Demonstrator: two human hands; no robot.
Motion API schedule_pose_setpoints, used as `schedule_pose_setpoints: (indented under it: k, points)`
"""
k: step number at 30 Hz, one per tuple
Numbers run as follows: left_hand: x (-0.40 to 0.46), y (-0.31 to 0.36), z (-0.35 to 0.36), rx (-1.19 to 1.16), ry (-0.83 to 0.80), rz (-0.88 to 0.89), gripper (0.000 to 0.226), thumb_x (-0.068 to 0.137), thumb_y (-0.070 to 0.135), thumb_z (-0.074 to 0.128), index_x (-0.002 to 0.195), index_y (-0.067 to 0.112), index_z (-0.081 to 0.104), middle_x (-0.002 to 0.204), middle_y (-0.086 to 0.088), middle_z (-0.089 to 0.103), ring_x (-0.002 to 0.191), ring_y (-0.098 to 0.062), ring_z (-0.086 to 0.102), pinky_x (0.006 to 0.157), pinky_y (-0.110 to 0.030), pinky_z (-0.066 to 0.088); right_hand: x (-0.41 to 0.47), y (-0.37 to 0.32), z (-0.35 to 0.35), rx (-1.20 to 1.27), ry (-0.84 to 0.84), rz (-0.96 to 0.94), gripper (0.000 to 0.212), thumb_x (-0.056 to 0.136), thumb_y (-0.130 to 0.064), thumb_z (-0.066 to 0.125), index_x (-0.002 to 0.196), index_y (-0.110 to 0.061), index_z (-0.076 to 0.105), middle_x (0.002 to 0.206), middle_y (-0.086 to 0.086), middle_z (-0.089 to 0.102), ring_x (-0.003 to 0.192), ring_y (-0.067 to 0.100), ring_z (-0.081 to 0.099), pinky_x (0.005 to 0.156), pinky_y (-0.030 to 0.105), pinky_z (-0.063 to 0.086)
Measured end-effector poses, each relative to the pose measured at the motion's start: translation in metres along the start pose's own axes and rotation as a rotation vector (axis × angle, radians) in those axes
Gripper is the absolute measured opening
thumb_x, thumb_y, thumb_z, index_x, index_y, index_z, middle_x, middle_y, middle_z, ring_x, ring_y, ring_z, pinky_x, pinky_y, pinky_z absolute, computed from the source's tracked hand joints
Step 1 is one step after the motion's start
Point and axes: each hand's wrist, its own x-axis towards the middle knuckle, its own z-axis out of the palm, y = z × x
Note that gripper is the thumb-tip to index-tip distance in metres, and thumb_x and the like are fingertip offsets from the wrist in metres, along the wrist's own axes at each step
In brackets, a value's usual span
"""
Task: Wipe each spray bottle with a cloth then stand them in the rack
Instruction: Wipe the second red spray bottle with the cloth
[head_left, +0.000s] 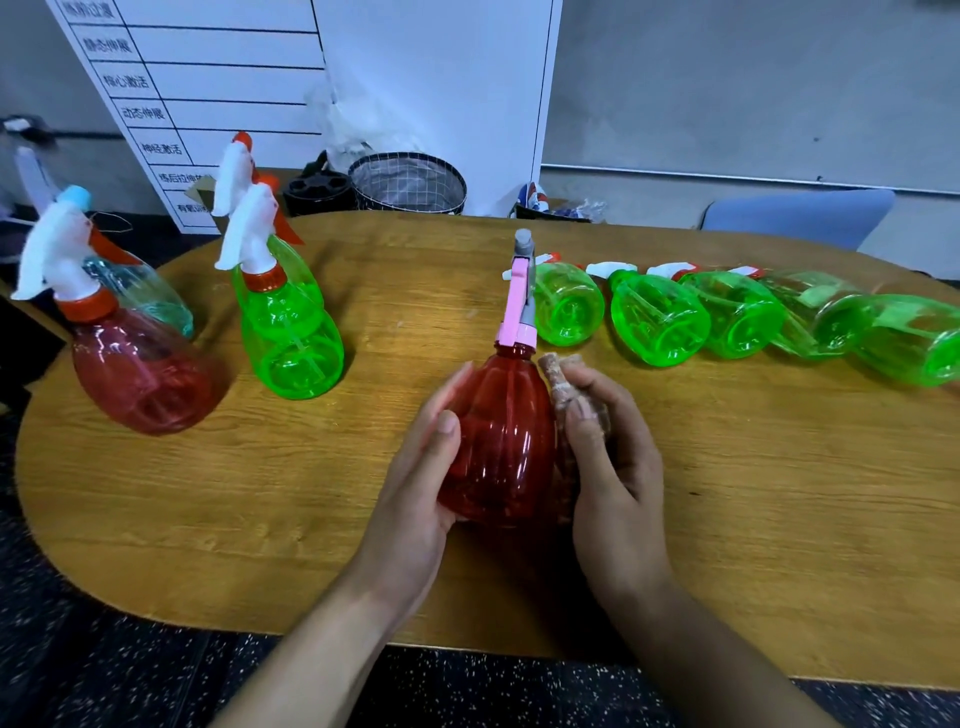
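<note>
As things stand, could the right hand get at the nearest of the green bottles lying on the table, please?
Probably not at once: the right hand is pressing the cloth against the red bottle. The nearest lying green bottle itself lies just beyond, with bare table between and nothing blocking.

I am seeing a deep translucent red bottle (501, 441) showing between my left hand (421, 467) and right hand (613, 467), wearing a pink and grey spray head (519, 296). Against its right side, a cloth (571, 395) is showing a mottled tan-brown. Right of the grip, five bottles (660, 322) are glowing clear lime green, their white triggers tipped orange-red. Left of the grip, two green bottles (291, 322) are carrying white heads with orange collars; further left, a paler red bottle (140, 374) is standing before a teal-tinted one (140, 291). Under it all, the table (727, 493) is showing honey-yellow wood grain.
</note>
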Motion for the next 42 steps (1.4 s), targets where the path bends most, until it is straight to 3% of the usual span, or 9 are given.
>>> schedule_pose_setpoints:
  k: [3,6,11,15,22,25,31,36,42]
  points:
    - [0.0,-0.003,-0.001,0.045,-0.015,0.003,0.043,0.112,0.045,0.042,0.154,0.038,0.052,0.154,0.013,0.059,0.145,-0.01,0.054,0.101,-0.032,0.058,0.005,-0.005,-0.003,-0.092,-0.023,-0.138,0.032,0.104,-0.01,0.052,0.133,-0.009,0.065,0.138,-0.001,0.067,0.14,0.015,0.055,0.116,0.03,0.041]
    - [0.002,-0.009,-0.003,0.134,0.004,0.031,0.05,0.108,0.049,0.04,0.155,0.036,0.052,0.161,0.008,0.053,0.152,-0.015,0.045,0.125,-0.055,0.037,0.007,-0.005,-0.005,-0.24,-0.094,-0.165,0.034,0.105,-0.016,0.055,0.137,-0.013,0.067,0.138,-0.007,0.068,0.136,0.009,0.058,0.113,0.026,0.043]
    - [0.004,-0.014,-0.007,0.089,0.018,0.032,0.049,0.109,0.048,0.035,0.154,0.041,0.052,0.16,0.002,0.054,0.151,-0.022,0.047,0.128,-0.058,0.029,-0.006,-0.005,-0.014,-0.514,-0.313,-0.414,0.032,0.103,-0.021,0.062,0.134,-0.019,0.071,0.104,-0.001,0.07,0.089,0.009,0.067,0.078,0.027,0.053]
    - [0.006,-0.011,-0.006,0.085,0.065,0.053,0.052,0.104,0.056,0.043,0.15,0.038,0.058,0.156,0.0,0.058,0.149,-0.024,0.05,0.128,-0.057,0.029,-0.023,-0.003,-0.01,-0.667,-0.459,-0.685,0.026,0.099,-0.022,0.067,0.122,-0.021,0.079,0.094,0.0,0.066,0.081,0.016,0.065,0.076,0.028,0.057]
    - [0.002,-0.013,-0.002,0.244,0.013,0.083,0.052,0.106,0.056,0.042,0.152,0.036,0.056,0.158,0.007,0.056,0.151,-0.017,0.047,0.126,-0.057,0.033,0.009,-0.014,-0.015,-0.488,-0.126,-0.36,0.032,0.105,-0.017,0.057,0.133,-0.018,0.07,0.114,0.002,0.073,0.104,0.012,0.068,0.09,0.026,0.05]
    - [0.003,-0.015,-0.003,0.24,-0.006,0.076,0.057,0.105,0.057,0.041,0.155,0.032,0.052,0.159,0.008,0.054,0.152,-0.015,0.045,0.127,-0.056,0.031,0.008,-0.007,-0.015,-0.487,-0.207,-0.316,0.032,0.106,-0.021,0.058,0.135,-0.02,0.07,0.113,0.005,0.073,0.102,0.017,0.069,0.087,0.037,0.054]
    - [0.007,-0.008,-0.005,0.028,0.082,0.059,0.045,0.11,0.046,0.04,0.148,0.032,0.059,0.152,-0.003,0.063,0.144,-0.026,0.055,0.127,-0.055,0.033,-0.017,-0.006,-0.009,-0.651,-0.514,-0.635,0.027,0.102,-0.021,0.064,0.126,-0.021,0.077,0.094,0.001,0.063,0.084,0.014,0.062,0.078,0.026,0.054]
    - [0.003,-0.012,-0.002,0.108,0.08,0.082,0.044,0.112,0.046,0.038,0.146,0.032,0.063,0.154,-0.001,0.061,0.148,-0.022,0.051,0.129,-0.055,0.029,-0.008,-0.014,-0.013,-0.577,-0.318,-0.557,0.029,0.104,-0.02,0.058,0.129,-0.019,0.073,0.097,-0.01,0.059,0.084,-0.003,0.055,0.079,0.014,0.043]
    - [0.004,-0.014,-0.005,0.186,-0.009,0.066,0.05,0.109,0.052,0.039,0.152,0.033,0.055,0.159,0.002,0.055,0.153,-0.022,0.044,0.127,-0.059,0.029,0.004,-0.005,-0.012,-0.479,-0.187,-0.342,0.032,0.106,-0.017,0.055,0.136,-0.017,0.068,0.115,0.005,0.072,0.106,0.017,0.069,0.089,0.036,0.054]
